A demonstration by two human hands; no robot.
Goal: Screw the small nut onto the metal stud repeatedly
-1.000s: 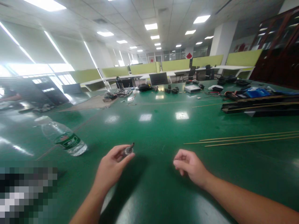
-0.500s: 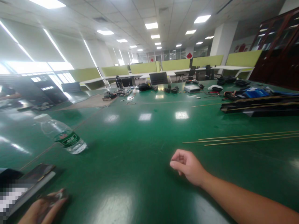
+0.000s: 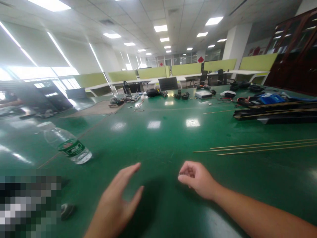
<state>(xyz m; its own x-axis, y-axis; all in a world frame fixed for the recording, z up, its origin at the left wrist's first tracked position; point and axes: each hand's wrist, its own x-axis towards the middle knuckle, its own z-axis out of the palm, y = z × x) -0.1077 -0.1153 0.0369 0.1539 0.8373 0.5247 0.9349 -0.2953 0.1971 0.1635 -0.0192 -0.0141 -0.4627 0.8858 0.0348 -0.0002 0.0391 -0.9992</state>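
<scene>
My left hand (image 3: pixel 119 195) hovers over the green table (image 3: pixel 158 142), thumb and fingers spread apart with nothing between them. To its left a small grey metal-looking part (image 3: pixel 67 210) lies on the table, blurred, beside a pixelated dark and pale object (image 3: pixel 29 201). My right hand (image 3: pixel 198 178) is low over the table at centre right, its fingers curled and thumb pressed against them. Something small and dark may show at its fingertips, too small to name.
A clear water bottle with a green label (image 3: pixel 71 147) stands at the left. Several thin brass-coloured rods (image 3: pixel 255 147) lie at the right, before dark trays (image 3: pixel 277 114). Tools and cables (image 3: pixel 153 92) line the far side. A person's arm (image 3: pixel 11 103) shows at far left.
My left hand carried the small grey metal part to the lower left, let go of it there, and came back to the middle, open. My right hand shifted slightly left, still closed.
</scene>
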